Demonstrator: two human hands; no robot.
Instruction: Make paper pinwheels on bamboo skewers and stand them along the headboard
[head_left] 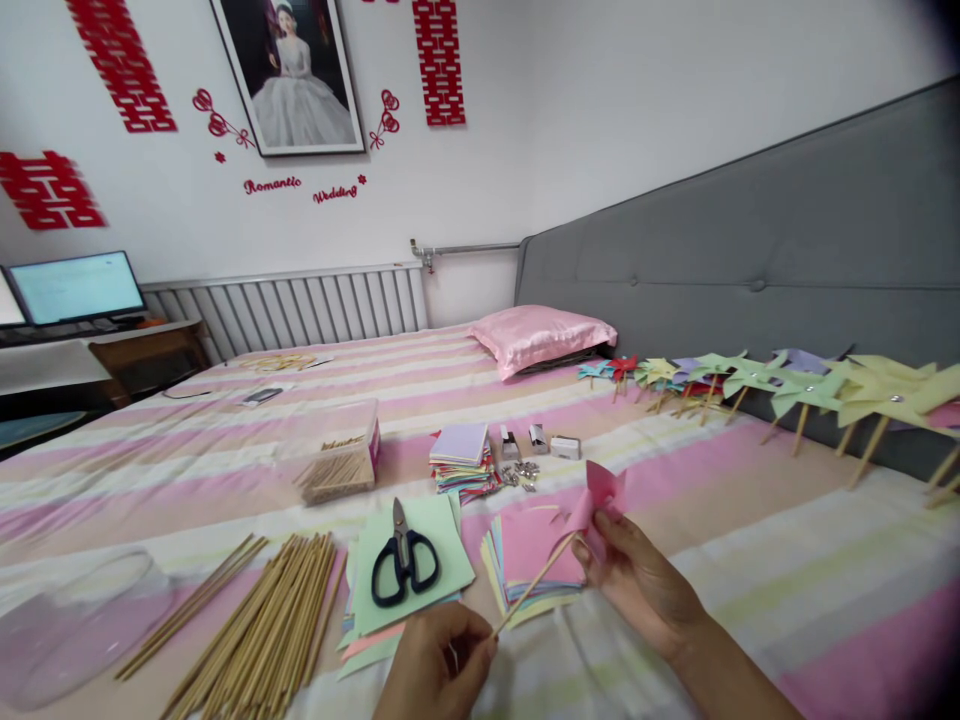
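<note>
A small pink paper pinwheel (602,490) is pinched between the fingers and thumb of my right hand (649,575), right of centre. My left hand (444,655) grips the lower end of a thin wooden stick (536,578), which slants up to the pinwheel. Whether the stick is fastened to the paper is hidden by my right fingers. Beneath the stick lies a stack of cut paper squares (529,545), pink on top. Dark-handled scissors (403,560) rest on green paper sheets (446,575) just beyond my left hand.
Bundled wooden sticks (277,630) lie at left, near a clear plastic lid (75,625). Beyond are a clear box of short sticks (341,470), a paper stack (461,455), small metal pins (521,474) and little boxes (565,446). Finished pinwheels (810,390) line the grey headboard (712,230).
</note>
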